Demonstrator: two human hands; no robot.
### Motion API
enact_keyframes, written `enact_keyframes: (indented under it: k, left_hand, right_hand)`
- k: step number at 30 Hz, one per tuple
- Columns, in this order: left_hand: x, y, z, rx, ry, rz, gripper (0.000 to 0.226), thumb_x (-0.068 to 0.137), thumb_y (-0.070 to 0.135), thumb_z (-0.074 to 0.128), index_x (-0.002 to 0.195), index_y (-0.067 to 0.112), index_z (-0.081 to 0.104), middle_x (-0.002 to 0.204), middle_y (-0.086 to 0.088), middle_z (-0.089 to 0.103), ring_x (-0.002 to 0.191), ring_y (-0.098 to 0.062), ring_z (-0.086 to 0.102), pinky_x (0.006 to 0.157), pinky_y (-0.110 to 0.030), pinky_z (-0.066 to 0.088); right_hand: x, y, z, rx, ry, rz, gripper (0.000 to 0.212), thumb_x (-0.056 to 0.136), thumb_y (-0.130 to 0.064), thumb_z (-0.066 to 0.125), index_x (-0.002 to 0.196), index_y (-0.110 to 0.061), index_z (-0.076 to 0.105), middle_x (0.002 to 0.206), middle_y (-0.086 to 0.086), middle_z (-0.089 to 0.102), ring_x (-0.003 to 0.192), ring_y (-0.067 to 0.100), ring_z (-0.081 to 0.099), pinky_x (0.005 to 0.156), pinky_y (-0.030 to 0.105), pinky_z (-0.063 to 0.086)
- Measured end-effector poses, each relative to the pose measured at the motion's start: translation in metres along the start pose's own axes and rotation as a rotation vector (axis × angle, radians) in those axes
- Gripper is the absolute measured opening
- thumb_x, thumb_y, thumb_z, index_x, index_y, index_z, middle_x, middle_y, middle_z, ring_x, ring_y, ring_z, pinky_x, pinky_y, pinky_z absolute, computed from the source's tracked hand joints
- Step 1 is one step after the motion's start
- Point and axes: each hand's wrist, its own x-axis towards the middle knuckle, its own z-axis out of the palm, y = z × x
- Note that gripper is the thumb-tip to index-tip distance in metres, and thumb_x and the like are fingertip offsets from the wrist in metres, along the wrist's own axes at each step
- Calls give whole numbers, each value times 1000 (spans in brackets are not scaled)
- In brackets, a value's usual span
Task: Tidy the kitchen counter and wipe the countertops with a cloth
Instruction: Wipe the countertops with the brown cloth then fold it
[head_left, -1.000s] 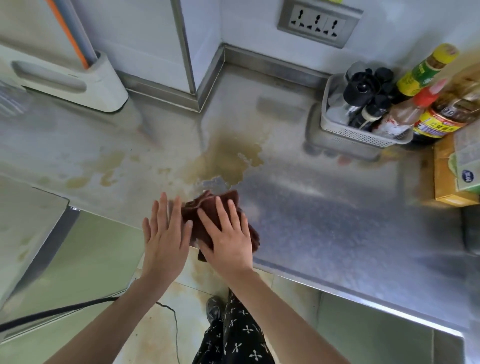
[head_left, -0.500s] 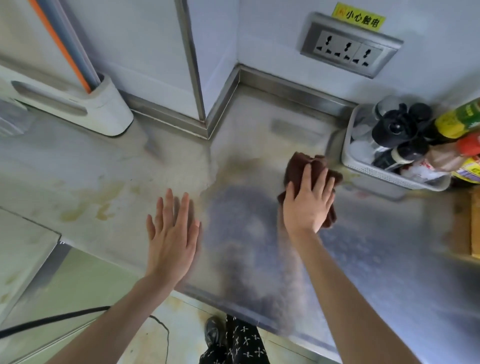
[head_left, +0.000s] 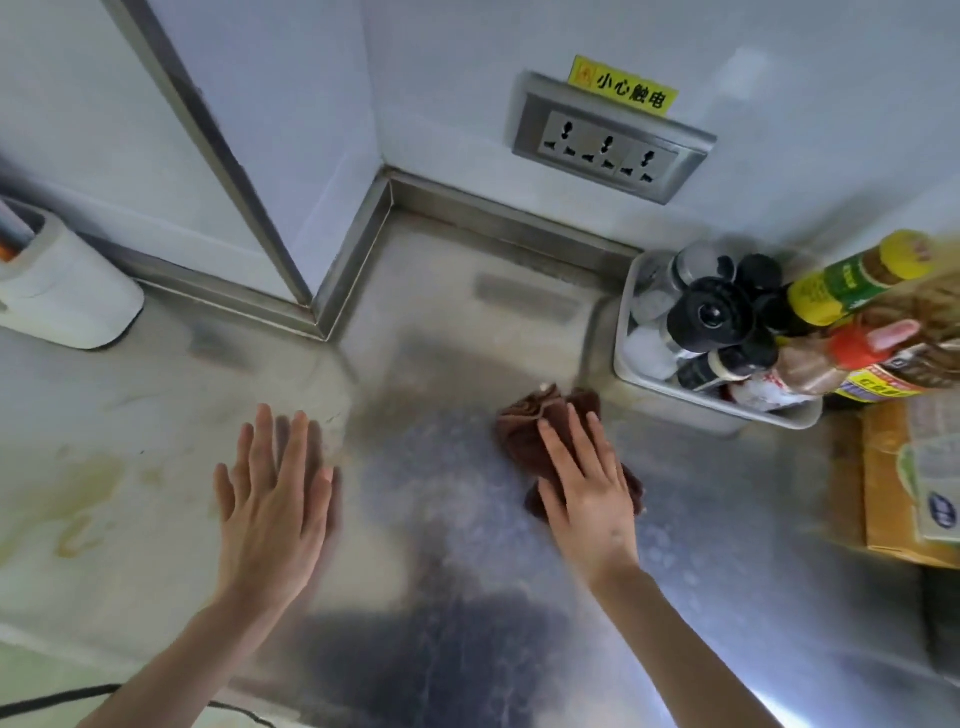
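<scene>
Pressing down on a crumpled brown cloth (head_left: 540, 431), the right hand (head_left: 589, 499) lies flat with its fingers spread, palm covering the near half of the cloth; it does not grip, only bears on it. The cloth sits on the steel worktop (head_left: 467, 545), just short of a white basket (head_left: 727, 410) and not touching it. The left hand (head_left: 272, 504) is open too, fingers together and straight, laid flat on the worktop well to the left of the cloth and holding nothing.

Around the cloth the steel looks damp and darker, while the surface left of the left hand carries yellowish stains (head_left: 88, 499). The basket holds several dark-capped jars and bottles, packed close. Beside it to the right stand a green-labelled bottle (head_left: 857, 280) with a yellow cap and a red-capped bottle (head_left: 831, 358), both leaning across the view. A cardboard box (head_left: 893, 483) rests on the worktop at the right edge. On the wall behind, a three-way socket (head_left: 608, 150) has a yellow sticker (head_left: 623, 85) above it. At far left a white holder (head_left: 62, 291) stands against the wall.
</scene>
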Motion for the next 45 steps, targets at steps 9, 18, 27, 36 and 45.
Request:
enact_keyframes:
  k: [9,18,27,36,45]
  left_hand:
    - [7,17,-4,59,21,70,61,87,40,36,142,18,26,152,-15,21,138,-33,19,107,-57,22]
    - [3,17,-7,81,0,66,64,87,49,25,143,18,23,153,-13,17,140,-30,17,109,-53,18]
    - [1,14,-25,5,23,2,76,81,59,13,143,17,25,154,-15,14,142,-33,13,112,-52,12]
    - [-10,-10,-21,-18,6,-77,77,81,60,13,145,17,21,155,-11,10,143,-29,9,113,-50,10]
    - [-6,-38,-14,73,-41,-135,76,80,68,17,145,27,14,156,-8,8,143,-28,6,112,-51,13]
  right_hand:
    - [26,-24,-4,218,231,974,50,95,-32,38,143,-17,35,155,11,17,142,35,12,113,48,10]
    - [76,-104,31,98,44,280,48,89,-40,37,135,-28,46,151,10,30,137,36,30,110,51,22]
    - [128,-35,11,-6,-61,122,49,95,-38,40,142,-32,31,157,5,13,143,34,8,116,49,9]
    - [159,-110,29,95,-28,115,48,97,-34,37,143,-26,31,157,6,9,143,32,7,116,44,6]
    - [158,-77,19,5,-98,-205,46,96,-32,41,142,-27,35,156,2,18,143,31,16,112,49,26]
